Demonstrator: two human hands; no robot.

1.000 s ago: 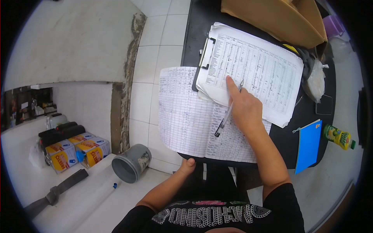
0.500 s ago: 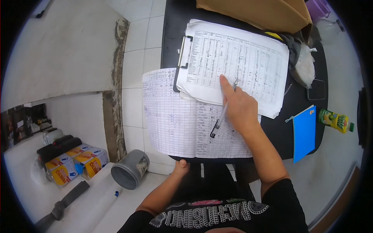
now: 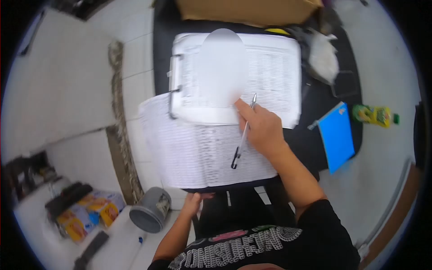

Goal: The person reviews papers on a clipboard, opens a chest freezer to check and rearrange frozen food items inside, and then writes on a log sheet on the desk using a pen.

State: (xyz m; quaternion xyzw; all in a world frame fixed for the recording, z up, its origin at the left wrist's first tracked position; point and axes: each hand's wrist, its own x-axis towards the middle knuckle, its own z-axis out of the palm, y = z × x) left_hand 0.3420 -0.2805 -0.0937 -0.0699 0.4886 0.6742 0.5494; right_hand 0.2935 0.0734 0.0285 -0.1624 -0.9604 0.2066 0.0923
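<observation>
My right hand [image 3: 262,129] holds a clear pen with a black cap [image 3: 243,139], its index finger stretched toward the lower part of the printed sheets. Those sheets lie on a clipboard [image 3: 270,81], whose metal clip is at the left; a blurred oval patch hides part of the page. Beneath the clipboard's lower edge, a wide sheet filled with rows of writing [image 3: 193,157] spreads over the black table [image 3: 310,146]. Down at the table's front edge is my left hand [image 3: 195,201], thumb up and some fingers apart below the paper, holding nothing visible.
A cardboard box [image 3: 252,11] stands at the table's far side. Toward the right are a white plastic bag [image 3: 323,58], a blue notebook [image 3: 336,137] and a yellow-green bottle [image 3: 373,115]. At lower left, a grey bucket [image 3: 150,210] lies near yellow-white boxes [image 3: 92,213].
The view has turned, so the table and papers appear farther left and more level. My right hand still holds the pen at the sheets. More of my left hand's fingers show.
</observation>
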